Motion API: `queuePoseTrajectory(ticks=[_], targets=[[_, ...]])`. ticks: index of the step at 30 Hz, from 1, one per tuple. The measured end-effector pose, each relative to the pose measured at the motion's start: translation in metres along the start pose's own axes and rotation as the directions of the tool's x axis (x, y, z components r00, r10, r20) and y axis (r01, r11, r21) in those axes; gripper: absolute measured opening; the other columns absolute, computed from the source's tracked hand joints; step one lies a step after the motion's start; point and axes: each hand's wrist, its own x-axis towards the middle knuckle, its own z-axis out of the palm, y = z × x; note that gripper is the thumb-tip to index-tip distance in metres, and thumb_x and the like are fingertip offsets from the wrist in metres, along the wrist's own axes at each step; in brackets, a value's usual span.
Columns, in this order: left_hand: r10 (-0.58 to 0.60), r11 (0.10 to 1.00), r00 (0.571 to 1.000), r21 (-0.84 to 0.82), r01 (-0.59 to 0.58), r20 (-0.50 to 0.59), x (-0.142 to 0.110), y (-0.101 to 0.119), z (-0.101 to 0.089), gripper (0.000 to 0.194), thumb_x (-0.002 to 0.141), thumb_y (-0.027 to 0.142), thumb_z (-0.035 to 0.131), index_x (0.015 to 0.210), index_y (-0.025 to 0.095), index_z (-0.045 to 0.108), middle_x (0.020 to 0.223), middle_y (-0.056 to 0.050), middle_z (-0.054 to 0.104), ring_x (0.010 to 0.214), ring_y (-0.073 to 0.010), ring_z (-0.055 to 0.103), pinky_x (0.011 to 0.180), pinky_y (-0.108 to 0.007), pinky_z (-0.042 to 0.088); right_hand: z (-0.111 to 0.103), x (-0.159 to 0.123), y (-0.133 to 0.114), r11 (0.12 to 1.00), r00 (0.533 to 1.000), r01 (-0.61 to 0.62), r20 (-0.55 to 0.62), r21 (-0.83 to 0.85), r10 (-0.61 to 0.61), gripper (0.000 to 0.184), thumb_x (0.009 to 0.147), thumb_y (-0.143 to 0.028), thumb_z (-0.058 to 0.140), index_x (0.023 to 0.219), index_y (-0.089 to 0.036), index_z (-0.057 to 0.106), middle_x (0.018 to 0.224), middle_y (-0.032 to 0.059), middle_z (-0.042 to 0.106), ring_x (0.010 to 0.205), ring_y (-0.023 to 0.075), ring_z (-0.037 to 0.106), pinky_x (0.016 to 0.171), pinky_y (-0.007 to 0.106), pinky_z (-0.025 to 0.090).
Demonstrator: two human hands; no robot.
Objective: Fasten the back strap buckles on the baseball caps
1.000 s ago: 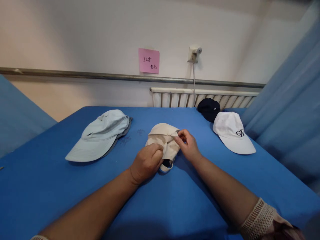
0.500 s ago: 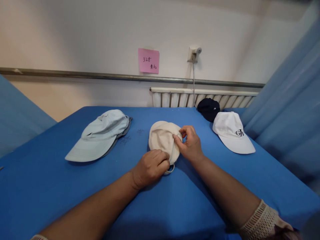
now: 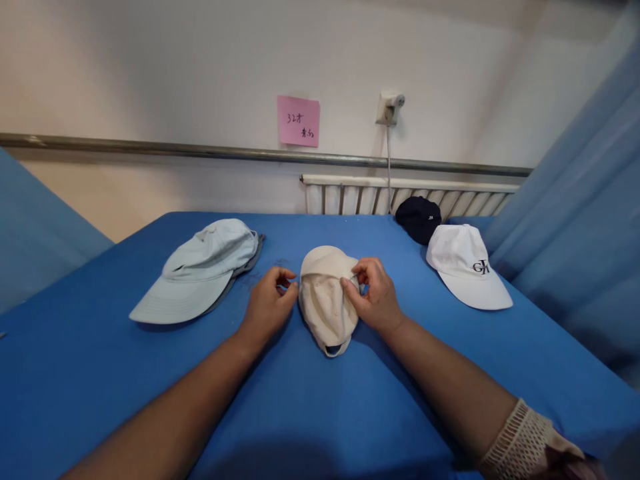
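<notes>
A cream baseball cap (image 3: pixel 327 300) lies crumpled on the blue-covered table, brim at the far side and strap loop toward me. My right hand (image 3: pixel 377 297) pinches the cap's right edge between thumb and fingers. Just off the left edge is my left hand (image 3: pixel 270 303), its thumb and bent fingers apart with nothing visible between them; whether a fingertip touches the cap I cannot tell.
To the left, a pale blue cap (image 3: pixel 205 267) rests over a dark grey one (image 3: pixel 250 260). At the right lie a white lettered cap (image 3: pixel 463 263) and a navy cap (image 3: pixel 417 219). Behind the table are a radiator (image 3: pixel 345 197) and a metal rail (image 3: pixel 200 152); blue curtains (image 3: pixel 580 200) hang beside it.
My left hand has let go of the cap's near part and moved up and left to its side. The cap's crown is spread more toward me, showing the strap loop. The right hand keeps its pinch.
</notes>
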Motion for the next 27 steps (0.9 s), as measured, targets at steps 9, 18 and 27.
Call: queuePoseTrajectory(ticks=[9, 18, 27], targets=[[-0.106, 0.994, 0.965, 0.033, 0.101, 0.241, 0.003, -0.013, 0.011, 0.029, 0.073, 0.044, 0.064, 0.087, 0.019, 0.062, 0.078, -0.002, 0.071, 0.07, -0.0197, 0.065, 0.065, -0.03, 0.049, 0.002, -0.001, 0.0, 1.0, 1.0, 0.008, 0.021, 0.027, -0.008, 0.016, 0.086, -0.031, 0.059, 0.095, -0.021, 0.051, 0.095, 0.0052, 0.056, 0.074, 0.0161, 0.053, 0.072, 0.031, 0.049], [-0.23, 0.952, 0.946, -0.149, 0.267, 0.228, 0.007, -0.008, 0.01, 0.021, 0.063, 0.033, 0.067, 0.076, 0.018, 0.058, 0.065, 0.002, 0.065, 0.061, -0.0156, 0.059, 0.057, -0.025, 0.043, 0.003, -0.002, 0.003, 0.998, 0.999, 0.035, 0.003, 0.046, -0.036, 0.015, 0.088, -0.029, 0.059, 0.098, -0.021, 0.052, 0.097, 0.0062, 0.056, 0.075, 0.0158, 0.053, 0.073, 0.031, 0.05], [-0.399, 0.682, 0.821, -0.466, 0.564, 0.409, 0.017, -0.019, -0.01, 0.024, 0.057, 0.026, 0.071, 0.073, 0.017, 0.054, 0.054, 0.005, 0.053, 0.043, -0.0092, 0.045, 0.044, -0.023, 0.036, 0.004, 0.005, 0.023, 0.999, 0.991, -0.05, -0.121, -0.002, 0.049, 0.011, 0.09, -0.028, 0.054, 0.096, -0.019, 0.055, 0.093, 0.0054, 0.058, 0.069, 0.015, 0.056, 0.069, 0.031, 0.05]])
